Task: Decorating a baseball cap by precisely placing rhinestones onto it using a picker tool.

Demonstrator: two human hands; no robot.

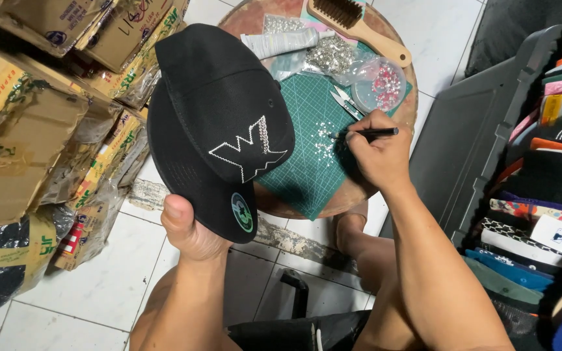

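Observation:
My left hand (187, 224) grips the brim of a black cap (219, 123), held up in front of me. The cap's front carries an angular emblem outlined in small clear stones, partly filled along one stroke. My right hand (375, 153) pinches a thin black pick-up pen (372, 132), its tip down among loose clear rhinestones (323, 140) scattered on a green cutting mat (307, 175). The mat lies on a small round wooden table (359, 188).
On the table's far side are a wooden brush (359, 26), a white tube (281, 42), bags of stones (333, 55), a round dish of pink stones (380, 84) and small snips (345, 101). Cardboard boxes (27, 117) pile up left; a bin of caps (548, 169) stands right.

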